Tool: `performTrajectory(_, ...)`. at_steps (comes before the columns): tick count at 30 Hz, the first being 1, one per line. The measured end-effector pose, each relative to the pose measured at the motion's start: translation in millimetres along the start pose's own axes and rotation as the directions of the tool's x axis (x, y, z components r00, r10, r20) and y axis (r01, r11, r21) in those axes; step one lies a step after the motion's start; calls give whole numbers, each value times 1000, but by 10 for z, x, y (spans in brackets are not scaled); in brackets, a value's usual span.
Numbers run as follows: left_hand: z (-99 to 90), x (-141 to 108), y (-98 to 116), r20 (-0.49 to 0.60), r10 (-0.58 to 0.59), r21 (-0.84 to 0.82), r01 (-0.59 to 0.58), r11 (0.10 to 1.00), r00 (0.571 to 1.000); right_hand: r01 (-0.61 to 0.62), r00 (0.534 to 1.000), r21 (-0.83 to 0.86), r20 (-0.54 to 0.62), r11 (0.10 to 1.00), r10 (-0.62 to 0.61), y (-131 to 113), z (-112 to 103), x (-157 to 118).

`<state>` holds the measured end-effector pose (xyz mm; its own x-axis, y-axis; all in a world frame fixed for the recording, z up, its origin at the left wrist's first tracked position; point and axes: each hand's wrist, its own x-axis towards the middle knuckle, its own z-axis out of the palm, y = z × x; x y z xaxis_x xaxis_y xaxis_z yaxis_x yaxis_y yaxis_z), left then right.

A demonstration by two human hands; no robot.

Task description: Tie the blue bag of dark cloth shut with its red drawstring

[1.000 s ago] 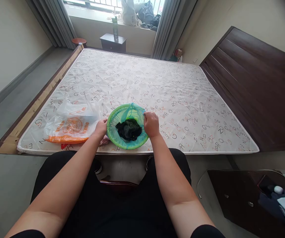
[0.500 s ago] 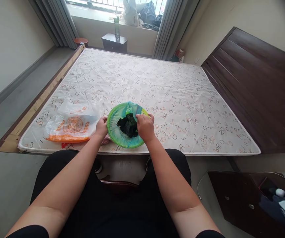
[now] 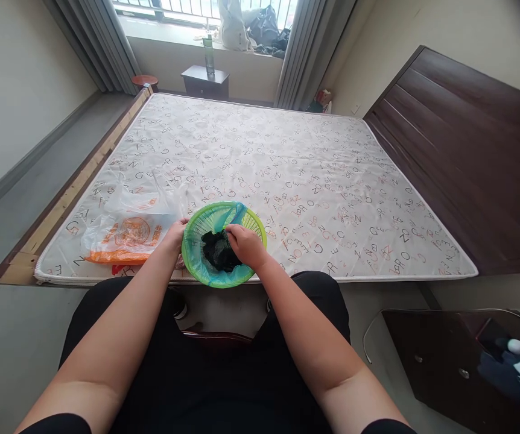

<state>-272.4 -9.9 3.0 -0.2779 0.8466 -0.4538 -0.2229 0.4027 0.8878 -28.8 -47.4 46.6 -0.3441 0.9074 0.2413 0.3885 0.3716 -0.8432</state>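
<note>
Bedroom
A large mattress is lying beside a dark headboard; grey curtains are framing a barred window.

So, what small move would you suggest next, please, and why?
Perhaps ease the bluish liner off the left rim of the basket with the left hand: it seems draped there, while the right rim looks bare and the right hand is at the liner's folded edge.

Arms reach forward, left hand curled (right hand pinched).
</note>
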Motion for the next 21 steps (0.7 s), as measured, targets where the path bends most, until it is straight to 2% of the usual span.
performTrajectory(2,-30,19,-5,-3,78,151,-77,986,997,-49,998,161,-27,986,54,-15,51,10)
performTrajectory(4,-42,34,-22,43,109,228,-116,967,993,-149,987,391,-3,908,164,-18,86,30)
performTrajectory(6,-30,42,-46,98,81,247,-103,963,992,-288,950,621,91,729,298,-11,95,47)
performTrajectory(8,9,46,-71,75,87,254,-103,962,993,-393,905,757,219,521,364,-10,74,51)
performTrajectory(10,73,43,-96,-13,197,328,-182,927,980,-464,877,796,349,389,330,-42,44,42)
performTrajectory(11,112,39,-109,-38,271,386,-236,892,962,-496,865,788,410,365,288,-75,36,33)
performTrajectory(13,191,28,-140,-14,387,472,-335,816,922,-554,831,742,525,378,186,-174,47,14)
performTrajectory(14,224,24,-155,16,408,480,-365,797,913,-569,813,719,565,398,141,-231,61,8)
performTrajectory(16,261,24,-165,19,388,444,-356,822,921,-564,801,692,590,451,96,-322,75,13)
performTrajectory(18,244,40,-125,-62,332,359,-290,887,941,-524,834,684,533,508,144,-336,18,43)
performTrajectory(21,122,62,57,-183,298,219,-257,941,937,-424,905,662,283,618,318,-172,-281,113)
